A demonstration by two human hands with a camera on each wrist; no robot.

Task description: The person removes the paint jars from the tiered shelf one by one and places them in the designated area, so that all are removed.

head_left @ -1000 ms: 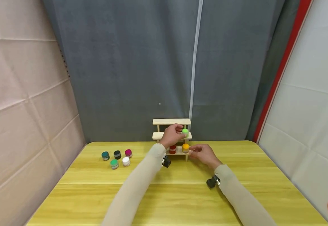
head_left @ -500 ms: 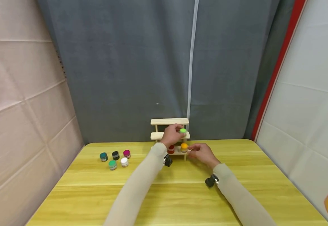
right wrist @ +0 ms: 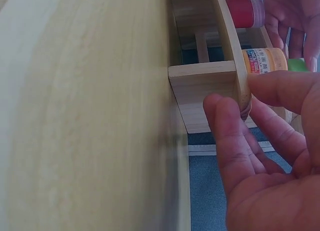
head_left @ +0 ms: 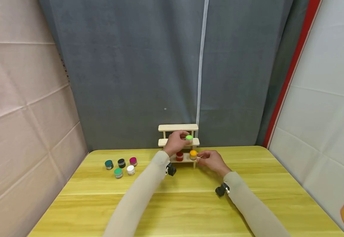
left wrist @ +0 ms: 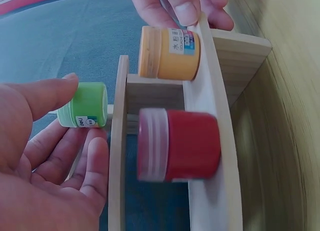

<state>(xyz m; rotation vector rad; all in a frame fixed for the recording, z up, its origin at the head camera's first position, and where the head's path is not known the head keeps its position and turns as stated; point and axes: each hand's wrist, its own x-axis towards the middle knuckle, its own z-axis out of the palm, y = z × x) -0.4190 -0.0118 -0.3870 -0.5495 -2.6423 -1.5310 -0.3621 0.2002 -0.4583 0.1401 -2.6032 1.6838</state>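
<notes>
My left hand [head_left: 176,143] pinches a light green paint jar [left wrist: 90,105] between thumb and fingers, at the middle tier of a small three-tier wooden shelf [head_left: 178,127]. In the left wrist view a narrow gap shows between the jar and that tier's board. On the lowest tier stand a red paint jar [left wrist: 192,145] and, to its right, an orange-yellow paint jar [left wrist: 172,53]. My right hand [head_left: 214,162] grips the right end of the lowest board, thumb on top and fingers below, close beside the orange-yellow jar.
On the table's left side stand several more jars: teal [head_left: 109,164], black [head_left: 121,163], magenta [head_left: 133,161], green [head_left: 118,173] and white [head_left: 131,170]. A grey curtain [head_left: 124,82] hangs behind the wooden table [head_left: 172,210]. Pale cloth walls flank both sides.
My left hand has shifted a little to the left along the middle tier with the light green jar, uncovering more of the red jar. My right hand keeps its hold on the shelf.
</notes>
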